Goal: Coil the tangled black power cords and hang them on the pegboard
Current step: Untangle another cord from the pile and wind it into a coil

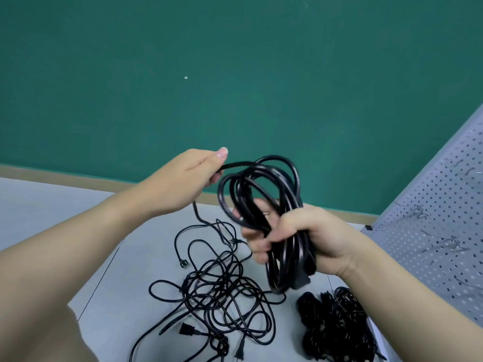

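Above grey table [52,205], right fingers [257,241] grip coiled cord [261,184].

The place looked like a workshop or a plain work room. A grey worktable [65,205] stood against a wall [235,74] painted flat green, with a tan strip along its foot. At the right leaned a grey metal pegboard [431,218] with wire hooks [454,246]. On the table lay many black power cords [222,296], some in a tangle.
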